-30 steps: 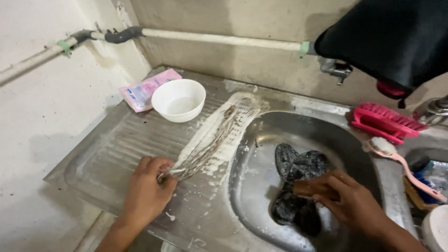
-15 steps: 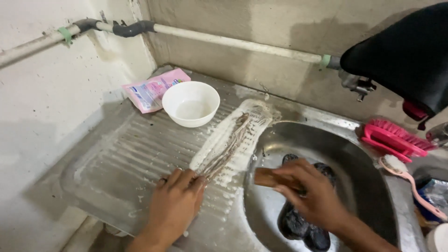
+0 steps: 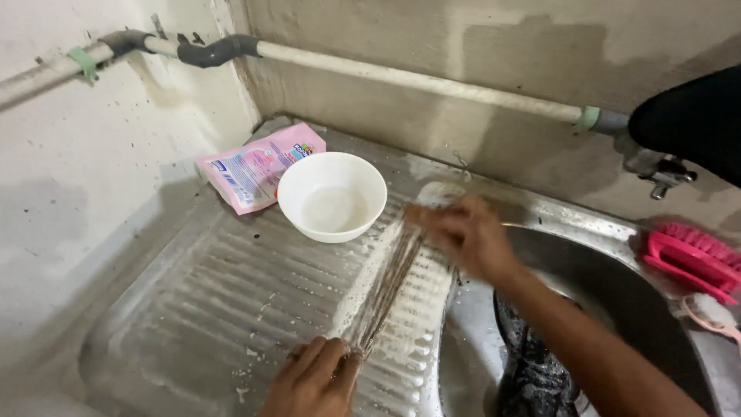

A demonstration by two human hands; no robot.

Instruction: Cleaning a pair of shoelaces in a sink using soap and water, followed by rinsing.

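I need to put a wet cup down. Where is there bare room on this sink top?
The ribbed drainboard is bare left of the soapy strip, below the white bowl and pink sachet. The basin holds dark cloth.

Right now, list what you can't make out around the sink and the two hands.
- Right hand, head view: motion blur hides whatever it grips.
- Strip of cloth: its near end lies under the left hand.
- Dark cloth in the sink basin: covered by the right forearm and cut by the bottom edge.
- Pink brush: cut by the right edge.
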